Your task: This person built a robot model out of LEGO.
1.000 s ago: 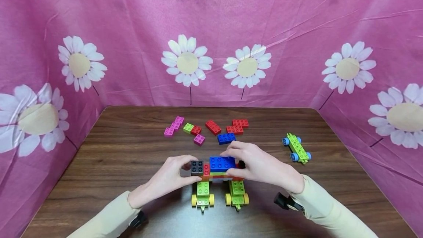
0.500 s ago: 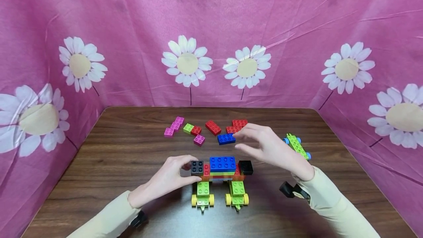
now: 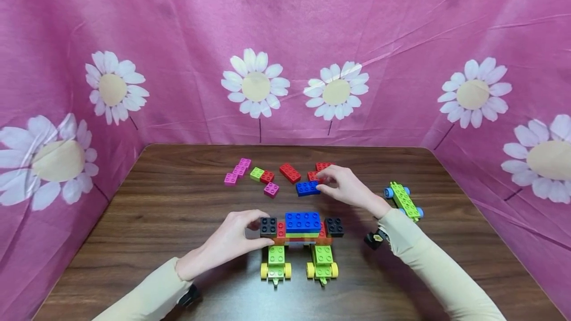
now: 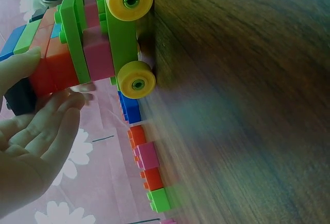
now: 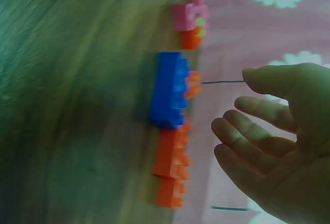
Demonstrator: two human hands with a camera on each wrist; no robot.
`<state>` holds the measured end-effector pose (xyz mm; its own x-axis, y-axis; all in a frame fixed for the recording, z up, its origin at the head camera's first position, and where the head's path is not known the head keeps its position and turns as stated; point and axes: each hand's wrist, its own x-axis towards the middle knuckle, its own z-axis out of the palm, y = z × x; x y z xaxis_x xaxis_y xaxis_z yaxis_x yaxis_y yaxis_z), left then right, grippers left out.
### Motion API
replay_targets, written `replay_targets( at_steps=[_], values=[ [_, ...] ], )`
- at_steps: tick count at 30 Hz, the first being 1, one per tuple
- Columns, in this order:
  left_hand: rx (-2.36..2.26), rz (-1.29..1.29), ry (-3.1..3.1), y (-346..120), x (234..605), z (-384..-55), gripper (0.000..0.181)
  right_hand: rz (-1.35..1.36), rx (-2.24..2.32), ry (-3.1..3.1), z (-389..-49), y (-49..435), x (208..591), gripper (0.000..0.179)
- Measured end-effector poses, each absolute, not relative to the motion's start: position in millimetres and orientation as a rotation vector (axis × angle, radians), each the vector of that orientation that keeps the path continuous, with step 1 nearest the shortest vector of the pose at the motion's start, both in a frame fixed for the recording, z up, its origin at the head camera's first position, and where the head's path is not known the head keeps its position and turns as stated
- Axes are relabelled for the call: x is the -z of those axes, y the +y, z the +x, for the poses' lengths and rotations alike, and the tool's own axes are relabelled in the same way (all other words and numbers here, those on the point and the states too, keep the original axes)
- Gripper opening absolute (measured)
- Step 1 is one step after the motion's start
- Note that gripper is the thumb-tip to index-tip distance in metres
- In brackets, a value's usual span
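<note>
A build of toy building bricks stands near the front of the table, with a blue brick (image 3: 303, 222) on top. Red bricks sit below that, and a black brick (image 3: 334, 227) juts out at the right end. Two lime-green wheeled bases (image 3: 322, 269) with yellow wheels (image 4: 136, 78) carry it. My left hand (image 3: 227, 236) holds the build's left end, thumb and fingers around another black brick (image 3: 268, 227). Farther back, my right hand (image 3: 347, 186) hovers at the right end of a loose blue brick (image 3: 307, 188). In the right wrist view its fingers (image 5: 237, 146) are spread and hold nothing.
Along the back lie pink bricks (image 3: 242, 166), a lime-green brick (image 3: 256, 174) and several red bricks (image 3: 290, 173). A lime-green wheeled base (image 3: 405, 201) with blue wheels lies at the right. Behind the wooden table (image 3: 156, 187) hangs a pink flowered cloth (image 3: 187, 63).
My right hand has let go of the build, uncovering its right black brick, and moved back to the loose blue brick. My left hand keeps its hold.
</note>
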<state>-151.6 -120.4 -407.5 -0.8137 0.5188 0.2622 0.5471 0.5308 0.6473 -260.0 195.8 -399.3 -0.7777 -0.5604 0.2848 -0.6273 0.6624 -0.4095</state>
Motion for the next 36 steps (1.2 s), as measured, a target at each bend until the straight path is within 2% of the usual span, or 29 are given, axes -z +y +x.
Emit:
replay_targets(
  at_steps=[12,19,26,36],
  values=[
    [1.194,-0.936,-2.739,-118.7,405.9,-150.3,0.039,0.983,-0.670,-2.821,-274.6,190.2,429.5,0.030],
    [1.187,-0.954,-2.718,-119.3,407.0,-151.3,0.039,0.940,-0.597,-2.895,-275.8,191.4,428.0,0.026],
    [1.191,-0.946,-2.728,-119.7,405.4,-151.3,0.039,0.971,-0.622,-2.918,-271.7,192.5,427.3,0.035],
    [1.188,-0.942,-2.725,-120.4,406.9,-151.9,0.039,0.981,-0.689,-2.913,-260.5,195.7,415.3,0.029]
  ],
)
